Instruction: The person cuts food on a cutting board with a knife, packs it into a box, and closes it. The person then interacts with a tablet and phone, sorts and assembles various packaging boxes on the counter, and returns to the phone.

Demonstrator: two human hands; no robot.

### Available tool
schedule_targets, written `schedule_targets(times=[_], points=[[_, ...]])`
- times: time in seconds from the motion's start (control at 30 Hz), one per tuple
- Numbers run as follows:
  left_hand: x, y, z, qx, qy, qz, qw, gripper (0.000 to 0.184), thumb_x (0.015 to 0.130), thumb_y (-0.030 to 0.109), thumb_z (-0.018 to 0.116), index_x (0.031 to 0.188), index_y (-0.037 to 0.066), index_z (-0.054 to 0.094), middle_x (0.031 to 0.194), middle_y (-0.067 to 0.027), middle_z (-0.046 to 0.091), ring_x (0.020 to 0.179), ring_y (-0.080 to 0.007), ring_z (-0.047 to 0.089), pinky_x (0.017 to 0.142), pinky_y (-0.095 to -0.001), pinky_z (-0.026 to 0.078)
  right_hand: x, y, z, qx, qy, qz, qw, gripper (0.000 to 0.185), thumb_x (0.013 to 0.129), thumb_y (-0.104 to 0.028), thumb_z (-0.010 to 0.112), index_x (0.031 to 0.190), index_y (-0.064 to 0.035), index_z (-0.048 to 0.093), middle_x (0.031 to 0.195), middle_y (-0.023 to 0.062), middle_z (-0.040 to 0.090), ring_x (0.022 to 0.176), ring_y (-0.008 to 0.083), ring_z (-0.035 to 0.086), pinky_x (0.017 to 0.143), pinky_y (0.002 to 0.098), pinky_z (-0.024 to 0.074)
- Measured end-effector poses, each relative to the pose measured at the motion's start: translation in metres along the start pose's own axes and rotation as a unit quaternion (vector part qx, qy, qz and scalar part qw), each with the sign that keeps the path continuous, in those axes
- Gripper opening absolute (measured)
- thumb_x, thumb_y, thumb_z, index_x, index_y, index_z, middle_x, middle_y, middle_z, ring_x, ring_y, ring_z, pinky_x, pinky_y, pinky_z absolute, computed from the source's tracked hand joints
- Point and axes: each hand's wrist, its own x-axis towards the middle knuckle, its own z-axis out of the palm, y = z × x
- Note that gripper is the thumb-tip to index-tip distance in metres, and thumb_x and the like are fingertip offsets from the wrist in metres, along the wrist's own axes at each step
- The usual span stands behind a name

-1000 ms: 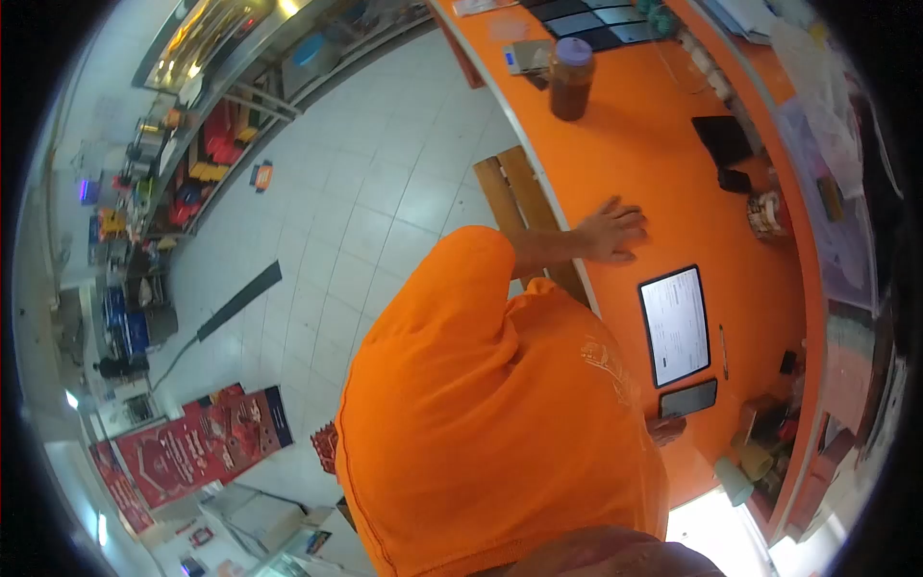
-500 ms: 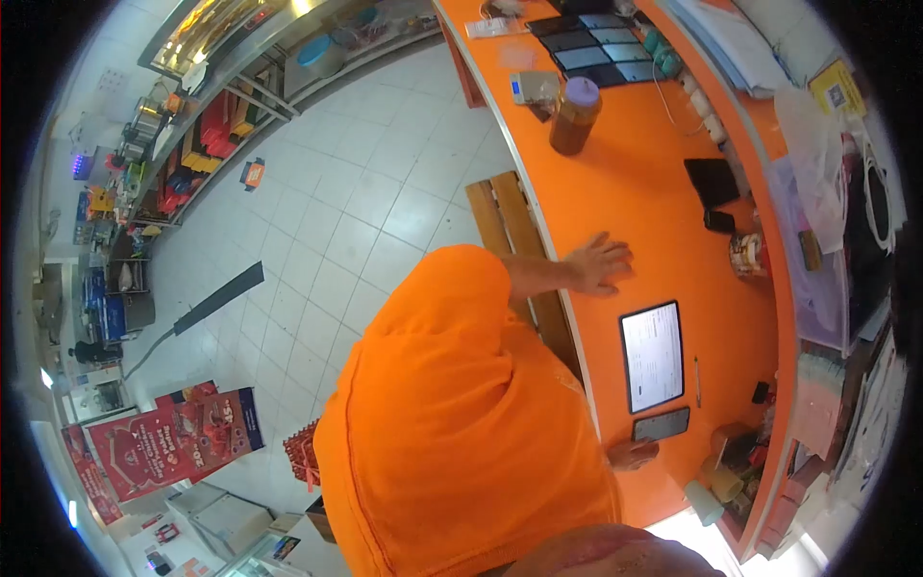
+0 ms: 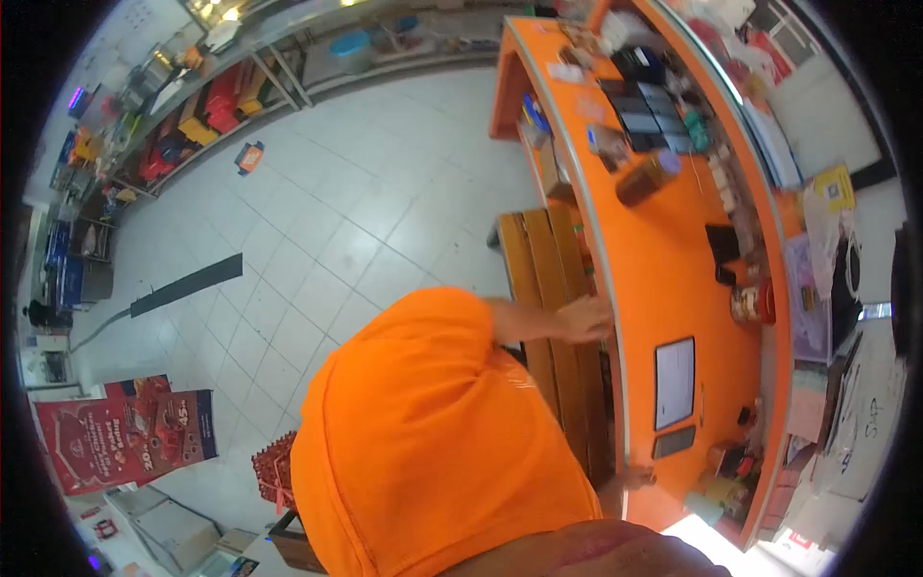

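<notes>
My left hand (image 3: 586, 318) is at the front edge of the orange counter (image 3: 663, 288), its fingers curled; whether they grip the edge or something else is hidden. Lower in view, my right hand (image 3: 636, 478) lies by the same edge, blurred, its fingers unclear. Just beyond it a dark phone (image 3: 674, 441) rests flat, apart from the hand. A tablet (image 3: 674, 383) with a lit white screen sits beside the phone, and a thin pen (image 3: 702, 405) lies past it.
A wooden bench (image 3: 551, 288) stands against the counter's front. Farther along are a brown jar (image 3: 644, 180), several dark phones or panels (image 3: 646, 113) and a labelled jar (image 3: 750, 302). A green cup (image 3: 704, 508) stands near the counter's lower end. Tiled floor (image 3: 365, 192) stretches behind me.
My left hand has drawn back from lying flat with spread fingers on the counter to its edge, fingers now curled. My right hand has moved away from the phone. The view has shifted.
</notes>
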Motion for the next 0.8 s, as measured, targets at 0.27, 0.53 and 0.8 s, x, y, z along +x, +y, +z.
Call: schedule_targets(times=[0.27,0.53,0.8], points=[[-0.443,-0.176,-0.177,0.027,-0.371,-0.366,0.853,0.062,0.097,0.057,0.051,0.143,0.015,0.054,0.144,-0.0166,0.056,0.132,-0.0376,0.052,0.109,-0.0495,0.042,-0.189,-0.236,-0.107,0.1,-0.113,-0.187,0.971,0.045,0.104,-0.036,0.045,0.137,-0.0071,0.055,0.14,0.0065,0.055,0.132,0.0271,0.049,0.111,0.0556,0.034],[-0.714,-0.217,-0.437,0.035,-0.213,-0.556,0.803,0.058,0.093,0.056,0.058,0.131,0.012,0.064,0.134,-0.0143,0.064,0.127,-0.0374,0.056,0.107,-0.0459,0.045,-0.444,-0.611,-0.2,0.149,-0.325,-0.47,0.807,0.048,0.1,-0.039,0.05,0.134,-0.0056,0.058,0.137,0.0097,0.058,0.129,0.0278,0.052,0.108,0.0526,0.0387],[-0.871,-0.254,-0.61,-0.035,0.097,-0.68,0.726,0.068,0.091,0.059,0.062,0.135,0.007,0.059,0.133,-0.0229,0.062,0.126,-0.0406,0.056,0.107,-0.0472,0.045,-0.676,-0.859,-0.271,0.021,-0.452,-0.534,0.714,0.052,0.096,-0.043,0.056,0.13,-0.0041,0.061,0.135,0.013,0.06,0.127,0.0285,0.054,0.105,0.0495,0.0433]])
